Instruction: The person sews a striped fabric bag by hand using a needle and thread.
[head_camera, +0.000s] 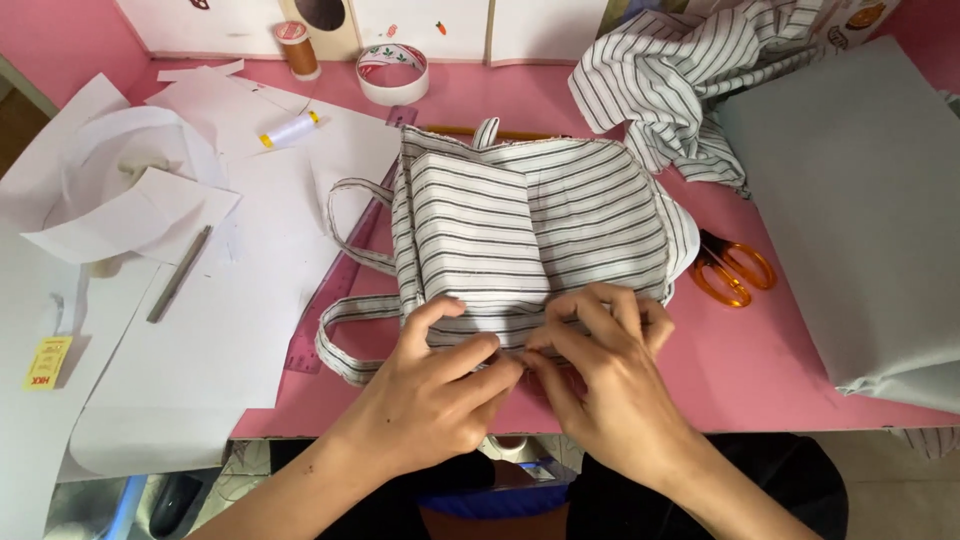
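Observation:
A small backpack of white cloth with dark stripes lies flat on the pink table, its front pocket facing up and its straps trailing to the left. My left hand and my right hand meet at the bag's near edge. Both pinch the striped cloth there between thumb and fingers, fingertips almost touching. The exact spot they grip is hidden under the fingers.
Orange-handled scissors lie right of the bag. More striped cloth and a grey fabric piece sit at the right. Paper patterns, a purple ruler, thread spools, a tape roll and a pencil-like tool lie left.

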